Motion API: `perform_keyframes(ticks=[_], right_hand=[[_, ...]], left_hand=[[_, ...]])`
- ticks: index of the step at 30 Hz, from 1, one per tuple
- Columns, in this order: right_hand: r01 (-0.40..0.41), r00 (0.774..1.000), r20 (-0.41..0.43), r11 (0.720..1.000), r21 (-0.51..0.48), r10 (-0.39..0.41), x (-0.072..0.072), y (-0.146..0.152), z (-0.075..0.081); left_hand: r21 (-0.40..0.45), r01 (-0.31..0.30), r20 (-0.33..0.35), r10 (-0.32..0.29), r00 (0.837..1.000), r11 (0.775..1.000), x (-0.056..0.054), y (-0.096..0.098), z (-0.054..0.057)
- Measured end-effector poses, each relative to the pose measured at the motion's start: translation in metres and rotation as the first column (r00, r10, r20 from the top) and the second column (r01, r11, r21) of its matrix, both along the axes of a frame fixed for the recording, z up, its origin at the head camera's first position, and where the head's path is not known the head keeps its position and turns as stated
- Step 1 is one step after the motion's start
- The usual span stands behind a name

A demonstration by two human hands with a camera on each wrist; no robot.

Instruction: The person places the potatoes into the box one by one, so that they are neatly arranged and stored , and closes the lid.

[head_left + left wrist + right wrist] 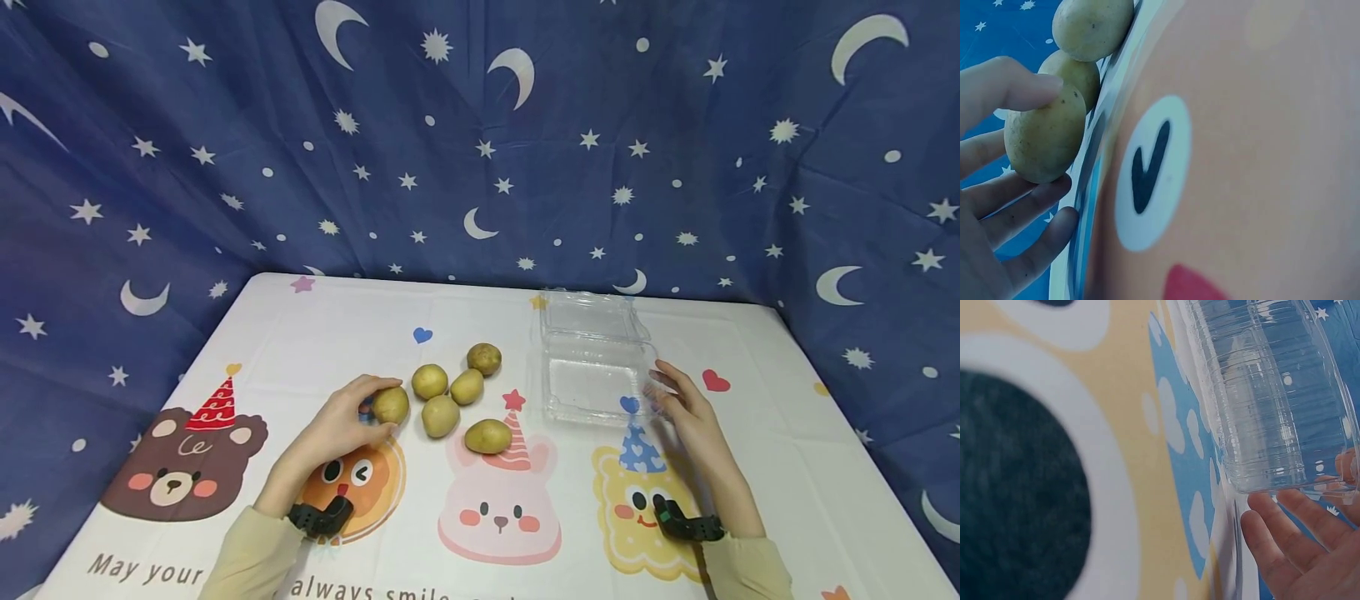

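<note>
On the white printed tablecloth (pixel 337 329), left of centre, left hand (pixel 347 419) pinches a potato (pixel 391 407) between thumb and fingers; grip is clamped on it. Can't tell if that potato is lifted or resting on the cloth. Five loose potatoes lie just to its right: one near (pixel 440 417), two side by side farther back (pixel 430 382) (pixel 467 387), a browner one behind those (pixel 483 358), and one at the front right (pixel 488 436), a bit apart, over the pink bunny print (pixel 499 517).

Clear plastic container (pixel 596 383) sits right of the potatoes, well apart from them, opened flat with its lid (pixel 588 315) on the curtain side. Right hand (pixel 686 408) touches the container's right side, fingers mostly straight and spread; can't tell whether it pinches the rim. Red heart print (pixel 715 381) just right of that hand.

Dark device on each wrist, beige sleeves. Cookie print (pixel 645 533) below the container, bear print (pixel 183 471) far left. Blue moon-and-star curtain (pixel 465 108) behind.
</note>
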State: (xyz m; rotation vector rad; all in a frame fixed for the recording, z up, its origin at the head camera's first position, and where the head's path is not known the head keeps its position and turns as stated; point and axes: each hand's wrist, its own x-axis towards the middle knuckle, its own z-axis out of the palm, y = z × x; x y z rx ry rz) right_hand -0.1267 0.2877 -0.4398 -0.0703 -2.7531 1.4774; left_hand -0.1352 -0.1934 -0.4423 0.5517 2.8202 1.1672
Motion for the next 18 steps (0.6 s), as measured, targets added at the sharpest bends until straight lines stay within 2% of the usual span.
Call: perform_keyframes(ticks=[7,18], right_hand=[[-0.008,1.000,-0.002,1.000,-0.028,0.008,0.000,0.001,0.000],[-0.005,1.000,0.003,1.000,-0.010,0.005,0.000,0.002,-0.002]], left_hand=[[0.014,0.006,-0.045,-0.005,0.999,1.000,0.000,0.004,0.004],[0.020,0.019,-0.118,-0.017,0.993,1.000,-0.006,0.011,0.017]])
